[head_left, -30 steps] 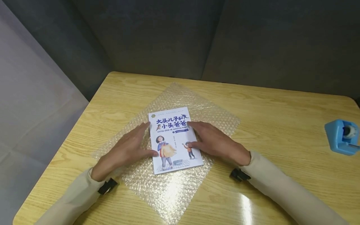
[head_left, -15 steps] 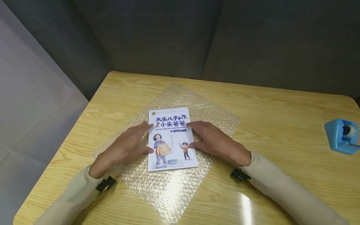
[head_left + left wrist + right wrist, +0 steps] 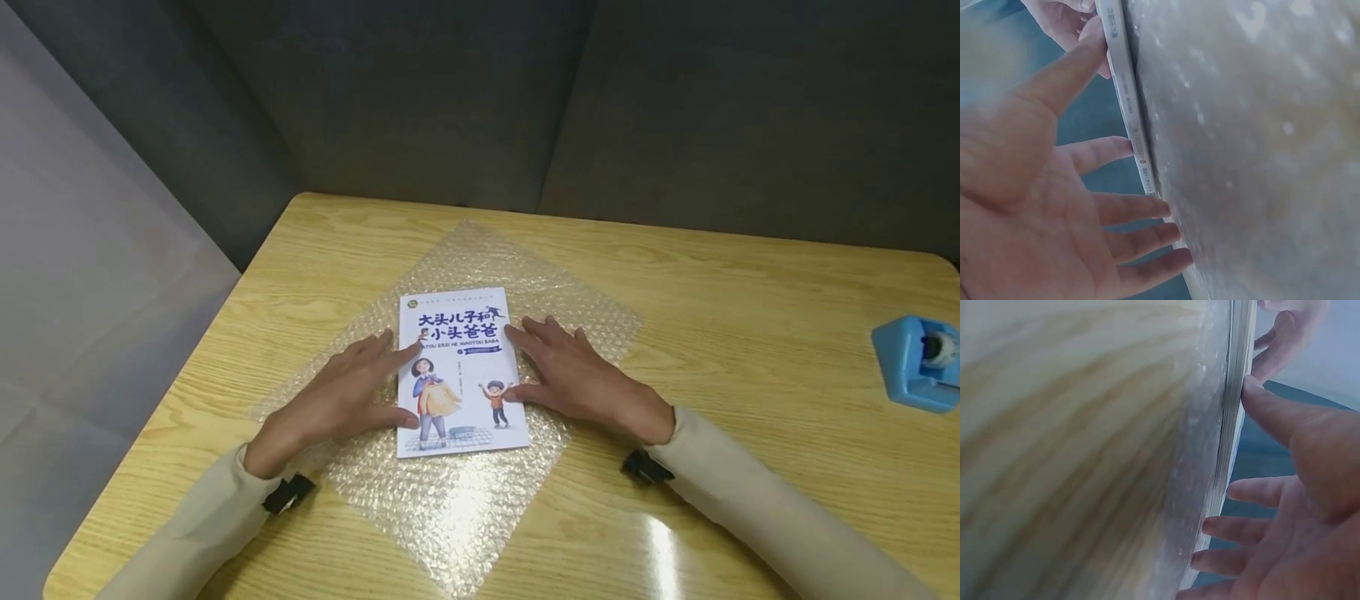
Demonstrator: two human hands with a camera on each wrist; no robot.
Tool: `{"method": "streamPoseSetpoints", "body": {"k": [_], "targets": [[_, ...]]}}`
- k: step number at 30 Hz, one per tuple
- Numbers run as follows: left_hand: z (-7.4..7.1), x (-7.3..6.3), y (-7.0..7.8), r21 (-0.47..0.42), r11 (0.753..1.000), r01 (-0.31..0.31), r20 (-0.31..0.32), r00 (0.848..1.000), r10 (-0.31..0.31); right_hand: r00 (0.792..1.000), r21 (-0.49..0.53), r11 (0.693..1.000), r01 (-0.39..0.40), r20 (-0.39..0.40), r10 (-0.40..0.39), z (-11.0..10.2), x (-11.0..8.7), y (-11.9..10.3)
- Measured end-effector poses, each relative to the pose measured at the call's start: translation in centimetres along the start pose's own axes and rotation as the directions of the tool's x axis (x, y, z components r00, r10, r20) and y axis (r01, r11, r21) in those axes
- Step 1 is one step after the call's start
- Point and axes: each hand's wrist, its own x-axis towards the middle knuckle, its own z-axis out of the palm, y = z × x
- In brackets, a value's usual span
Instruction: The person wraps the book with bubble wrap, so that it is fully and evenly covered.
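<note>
A white picture-covered book (image 3: 468, 400) with blue Chinese lettering lies face up on a diamond-laid sheet of bubble wrap (image 3: 450, 517). My left hand (image 3: 330, 398) is at its left side, fingers spread and straight. In the left wrist view the thumb and index fingertip touch the book's spine (image 3: 1129, 94). On the opposite side is my right hand (image 3: 581, 379), its fingers also extended. Its thumb and index finger meet the right edge; the right wrist view shows the thumb against the page edges (image 3: 1233, 394). Neither hand curls round the book.
A blue tape dispenser (image 3: 907, 367) stands at the far right of the wooden table (image 3: 750, 333). Dark grey partition panels (image 3: 420, 100) rise behind the table, and a lighter grey one (image 3: 97, 233) is at the left.
The book has turned slightly and its lower end has shifted left, so it sits straighter. Fingers of both hands have spread wider. The bubble wrap has stayed in place.
</note>
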Motion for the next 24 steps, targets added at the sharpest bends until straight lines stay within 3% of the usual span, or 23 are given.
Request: {"method": "streamPoseSetpoints", "body": {"k": [15,24], "targets": [[0.5,1.5,1.3,-0.001,1.0,-0.022,0.049,0.999,0.022,0.999,0.039,0.998,-0.046,-0.021,0.047,0.0,-2.3,1.1],[1.0,2.5,2.6,0.012,1.0,-0.028,0.071,0.997,0.027,0.998,0.032,0.999,-0.032,-0.053,0.034,-0.5,-4.2,2.0]]}}
